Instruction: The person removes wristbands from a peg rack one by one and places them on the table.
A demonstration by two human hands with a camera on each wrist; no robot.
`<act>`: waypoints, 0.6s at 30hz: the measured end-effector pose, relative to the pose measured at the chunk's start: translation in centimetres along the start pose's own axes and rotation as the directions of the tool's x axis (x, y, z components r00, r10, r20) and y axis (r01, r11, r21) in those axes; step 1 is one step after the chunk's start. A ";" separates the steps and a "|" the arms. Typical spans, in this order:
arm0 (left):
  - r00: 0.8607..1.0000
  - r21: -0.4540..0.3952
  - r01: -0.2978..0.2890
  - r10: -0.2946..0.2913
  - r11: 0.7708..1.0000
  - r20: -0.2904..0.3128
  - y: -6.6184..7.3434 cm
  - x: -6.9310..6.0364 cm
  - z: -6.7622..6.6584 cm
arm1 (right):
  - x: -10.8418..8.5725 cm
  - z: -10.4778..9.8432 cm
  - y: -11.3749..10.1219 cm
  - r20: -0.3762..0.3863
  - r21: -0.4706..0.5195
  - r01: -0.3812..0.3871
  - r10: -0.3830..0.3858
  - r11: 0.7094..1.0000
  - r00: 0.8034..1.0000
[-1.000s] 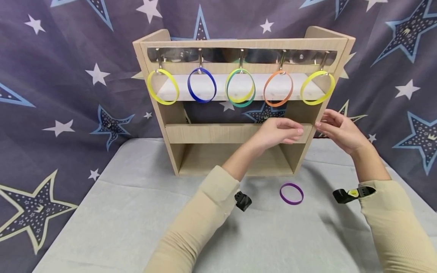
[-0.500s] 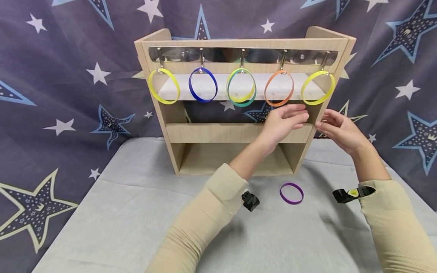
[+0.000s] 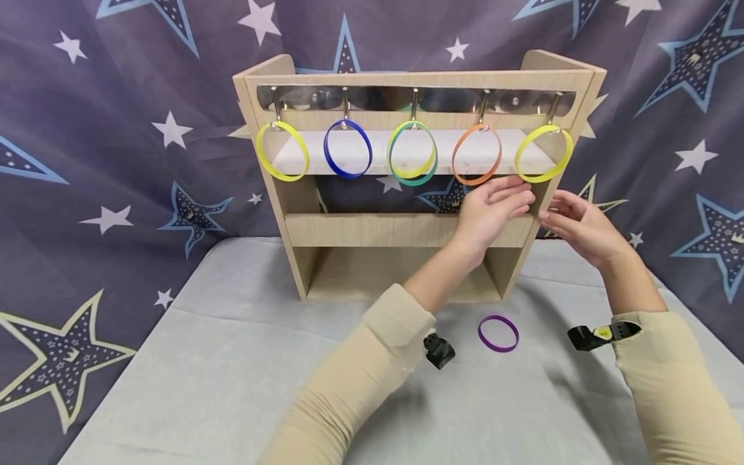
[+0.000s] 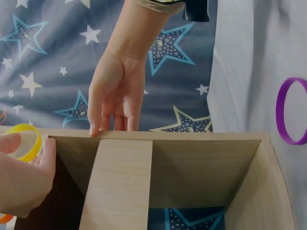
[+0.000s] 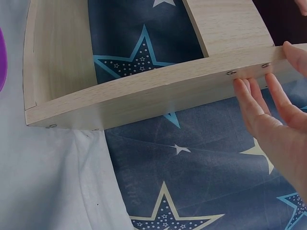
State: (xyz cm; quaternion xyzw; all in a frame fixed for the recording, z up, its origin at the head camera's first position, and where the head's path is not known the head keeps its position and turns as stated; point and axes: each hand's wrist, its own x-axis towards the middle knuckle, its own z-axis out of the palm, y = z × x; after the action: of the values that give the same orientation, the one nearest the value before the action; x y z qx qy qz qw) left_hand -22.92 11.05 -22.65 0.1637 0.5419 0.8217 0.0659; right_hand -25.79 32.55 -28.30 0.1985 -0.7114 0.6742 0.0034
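Note:
Just below the right-hand yellow wristband (image 3: 543,178), my left hand (image 3: 491,210) reaches in front of the wooden rack, thumb and fingers extended. In the left wrist view that yellow wristband (image 4: 32,148) lies by the thumb and fingers; whether they touch it I cannot tell. My right hand (image 3: 587,229) rests its fingertips on the rack's outer right side panel (image 5: 144,103), its thumb at the front edge. Also hanging from the hooks are another yellow wristband (image 3: 303,155), a blue one (image 3: 370,152), a green one (image 3: 433,169) with a yellow one, and an orange one (image 3: 498,152).
A purple wristband (image 3: 498,349) lies on the grey-white cloth (image 3: 192,374) before the rack. The wooden rack (image 3: 372,230) has a metal hook strip (image 3: 378,98) across its top and a white shelf (image 3: 378,142) behind the bands. Starry fabric (image 3: 145,239) hangs behind.
My left hand has moved right and up, from in front of the rack's crossbar to just under the right-hand yellow wristband. My right hand has stayed at the side panel.

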 end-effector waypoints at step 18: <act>0.981 -0.111 -0.021 0.000 0.994 -0.192 -0.5 0.0 1.5 | 0.1 0.0 -0.1 0.002 0.038 0.016 -0.017 0.999 1.000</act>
State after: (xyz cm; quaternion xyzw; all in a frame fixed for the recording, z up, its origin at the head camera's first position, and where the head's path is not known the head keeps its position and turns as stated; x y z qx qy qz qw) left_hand -22.48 12.53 -22.52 0.0827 0.4979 0.8631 0.0182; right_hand -25.81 32.48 -28.23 0.2050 -0.6968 0.6873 0.0045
